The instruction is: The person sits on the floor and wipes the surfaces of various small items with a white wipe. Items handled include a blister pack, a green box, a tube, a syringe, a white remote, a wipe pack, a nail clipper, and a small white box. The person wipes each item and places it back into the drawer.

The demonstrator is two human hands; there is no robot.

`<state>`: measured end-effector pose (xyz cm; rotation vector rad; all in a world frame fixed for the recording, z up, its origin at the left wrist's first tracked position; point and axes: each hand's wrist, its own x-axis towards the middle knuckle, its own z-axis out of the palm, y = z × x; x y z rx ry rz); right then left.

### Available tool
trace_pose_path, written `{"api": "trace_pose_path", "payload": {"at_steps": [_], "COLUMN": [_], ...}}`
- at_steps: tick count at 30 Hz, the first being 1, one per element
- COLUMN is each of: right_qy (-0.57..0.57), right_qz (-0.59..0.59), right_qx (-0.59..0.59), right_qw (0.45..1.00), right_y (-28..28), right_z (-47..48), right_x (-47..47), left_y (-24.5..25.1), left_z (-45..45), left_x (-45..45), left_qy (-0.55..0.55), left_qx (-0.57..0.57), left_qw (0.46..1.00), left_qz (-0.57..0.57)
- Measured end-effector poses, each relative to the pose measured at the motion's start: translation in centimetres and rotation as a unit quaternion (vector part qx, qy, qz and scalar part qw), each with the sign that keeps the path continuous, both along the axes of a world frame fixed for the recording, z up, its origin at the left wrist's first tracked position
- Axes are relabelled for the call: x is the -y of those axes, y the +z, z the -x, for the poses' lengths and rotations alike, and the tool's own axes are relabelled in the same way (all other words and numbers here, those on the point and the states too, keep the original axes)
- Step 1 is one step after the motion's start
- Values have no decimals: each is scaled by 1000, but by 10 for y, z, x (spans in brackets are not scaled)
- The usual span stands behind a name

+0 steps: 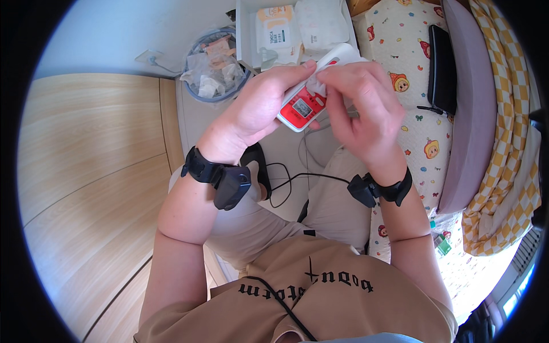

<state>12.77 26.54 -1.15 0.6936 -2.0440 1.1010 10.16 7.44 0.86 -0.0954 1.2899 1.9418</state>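
My left hand (263, 96) grips a white handheld electronic device (296, 115) with a red front panel and a small grey display. Its display end points down towards me and the rest slants up to the right. Between the fingers of my right hand (369, 103) is a crumpled white wipe or tissue (316, 87), pressed against the device's front. The right fingers and the wipe hide the middle of the panel. Both wrists wear black straps with a small black unit.
An open white drawer (241, 43) holds a wet-wipe pack (275, 32) and a white soft pack (324, 25). Beside it stands a lined waste bin (214, 70) with crumpled litter. A black pouch (441, 68) lies on the patterned bed (411, 141). Cables (287, 182) loop between my legs.
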Motion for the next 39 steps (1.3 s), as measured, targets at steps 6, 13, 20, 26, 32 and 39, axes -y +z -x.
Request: {"api": "trace_pose_path", "payload": {"at_steps": [6, 13, 20, 26, 32, 39], "right_qy": [85, -48, 11, 35, 37, 52], "right_qz": [-21, 16, -40, -56, -50, -58], "right_qx": [-24, 2, -58, -56, -63, -54], "right_qw": [996, 999, 997, 996, 996, 996], "right_y": [-3, -3, -5, 1, -1, -2], "right_z": [3, 14, 8, 4, 3, 3], "right_x": [-6, -23, -6, -6, -6, -6], "left_y": [-5, 4, 2, -2, -3, -6], "left_z": [1, 3, 2, 1, 0, 1], "left_x": [1, 1, 7, 10, 9, 8], "left_qy": [-4, -25, 57, 56, 57, 63], "left_qx": [3, -24, -28, -15, -3, -2], "left_qw": [1000, 999, 997, 998, 997, 996], "left_qz": [-29, -41, -53, -35, -47, -69]}}
